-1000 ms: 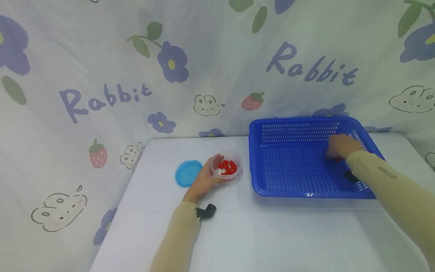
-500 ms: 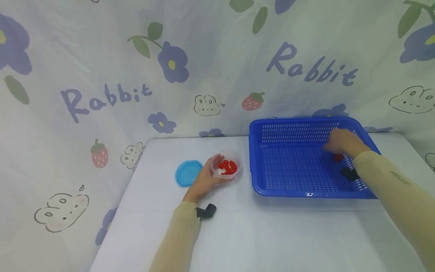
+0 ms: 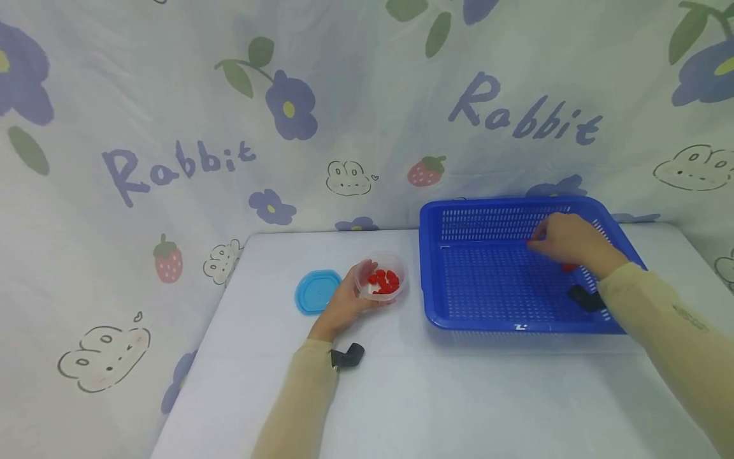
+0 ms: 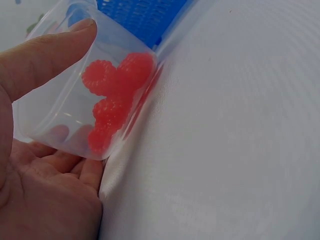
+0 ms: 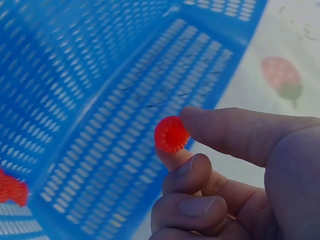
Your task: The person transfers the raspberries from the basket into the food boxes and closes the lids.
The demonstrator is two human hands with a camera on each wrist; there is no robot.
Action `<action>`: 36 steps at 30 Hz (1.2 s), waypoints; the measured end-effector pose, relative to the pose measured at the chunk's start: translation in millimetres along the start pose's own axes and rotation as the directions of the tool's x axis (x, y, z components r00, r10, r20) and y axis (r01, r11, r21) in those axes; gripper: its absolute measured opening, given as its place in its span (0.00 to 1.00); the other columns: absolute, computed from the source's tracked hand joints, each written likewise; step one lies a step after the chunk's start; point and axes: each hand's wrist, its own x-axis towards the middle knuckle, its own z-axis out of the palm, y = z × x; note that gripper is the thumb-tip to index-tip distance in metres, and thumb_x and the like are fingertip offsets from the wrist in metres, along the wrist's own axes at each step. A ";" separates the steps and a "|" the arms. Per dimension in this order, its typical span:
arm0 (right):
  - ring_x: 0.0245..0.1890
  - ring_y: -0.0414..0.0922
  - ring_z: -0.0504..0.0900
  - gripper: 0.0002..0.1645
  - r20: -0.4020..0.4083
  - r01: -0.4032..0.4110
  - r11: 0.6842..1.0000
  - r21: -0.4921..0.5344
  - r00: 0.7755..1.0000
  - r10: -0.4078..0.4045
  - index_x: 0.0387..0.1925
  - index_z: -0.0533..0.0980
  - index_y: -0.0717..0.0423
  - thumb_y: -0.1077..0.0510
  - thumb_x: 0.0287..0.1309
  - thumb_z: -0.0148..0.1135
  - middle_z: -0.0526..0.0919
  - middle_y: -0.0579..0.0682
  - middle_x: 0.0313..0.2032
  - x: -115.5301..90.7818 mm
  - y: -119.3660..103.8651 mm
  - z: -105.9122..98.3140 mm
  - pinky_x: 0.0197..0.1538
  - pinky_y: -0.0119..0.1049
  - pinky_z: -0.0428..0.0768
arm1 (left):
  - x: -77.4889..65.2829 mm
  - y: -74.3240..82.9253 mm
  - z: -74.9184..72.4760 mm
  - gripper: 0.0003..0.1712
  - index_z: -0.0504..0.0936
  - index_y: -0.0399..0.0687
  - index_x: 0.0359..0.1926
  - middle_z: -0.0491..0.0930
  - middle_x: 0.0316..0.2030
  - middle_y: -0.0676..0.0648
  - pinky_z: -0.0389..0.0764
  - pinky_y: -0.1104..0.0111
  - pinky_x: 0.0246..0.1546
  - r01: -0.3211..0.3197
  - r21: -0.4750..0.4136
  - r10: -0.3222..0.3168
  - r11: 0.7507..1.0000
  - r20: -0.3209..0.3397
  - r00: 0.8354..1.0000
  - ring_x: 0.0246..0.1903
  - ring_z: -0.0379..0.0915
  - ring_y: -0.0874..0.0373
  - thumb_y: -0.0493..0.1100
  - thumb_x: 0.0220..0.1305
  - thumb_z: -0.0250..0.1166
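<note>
On the white table, my left hand (image 3: 344,305) holds a clear plastic tub (image 3: 381,261), with the thumb on one side and fingers on the other. Several red raspberries (image 4: 114,110) lie in the bottom of it. Over the blue basket, my right hand (image 3: 576,242) pinches a single raspberry (image 5: 171,134) between thumb and index finger, the other fingers curled. Below that hand, more red fruit (image 3: 568,268) lies at the basket's right side; the right wrist view shows part of it at the left edge (image 5: 11,189).
The blue perforated basket (image 3: 430,274) stands at the back right of the table (image 3: 413,395). A light blue lid (image 3: 317,292) lies left of the tub. Behind the table hangs a patterned curtain (image 3: 355,102).
My right hand has risen from the basket's right side and moved left, now with a raspberry showing at its fingertips. The left hand and the tub have stayed in place.
</note>
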 end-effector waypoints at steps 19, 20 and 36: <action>0.15 0.43 0.68 0.17 -0.114 0.056 0.988 0.143 0.993 -0.040 0.40 0.79 0.59 0.50 0.58 0.59 0.76 0.47 0.20 -37.5 -65.5 -2.4 0.17 0.35 0.66 | -0.7 -0.2 0.1 0.52 0.57 0.68 0.67 0.65 0.62 0.63 0.64 0.55 0.61 -0.002 0.019 0.003 1.000 -0.015 1.000 0.63 0.55 0.65 0.55 0.41 0.76; 0.15 0.43 0.68 0.17 -0.120 0.057 0.987 0.151 0.992 -0.039 0.40 0.79 0.58 0.49 0.58 0.59 0.75 0.47 0.19 -39.3 -68.2 -1.6 0.17 0.35 0.65 | -0.8 -0.4 0.1 0.52 0.57 0.68 0.67 0.65 0.61 0.63 0.64 0.54 0.61 -0.003 0.022 0.003 1.000 -0.017 1.000 0.63 0.55 0.65 0.55 0.41 0.76; 0.13 0.42 0.64 0.12 -0.201 0.150 0.955 0.256 0.975 -0.099 0.40 0.79 0.52 0.51 0.57 0.62 0.69 0.45 0.17 -52.6 -116.3 19.0 0.14 0.31 0.60 | -0.9 -1.3 0.7 0.52 0.57 0.70 0.67 0.65 0.61 0.64 0.64 0.54 0.60 0.003 0.018 -0.003 1.000 -0.020 1.000 0.63 0.55 0.65 0.55 0.41 0.76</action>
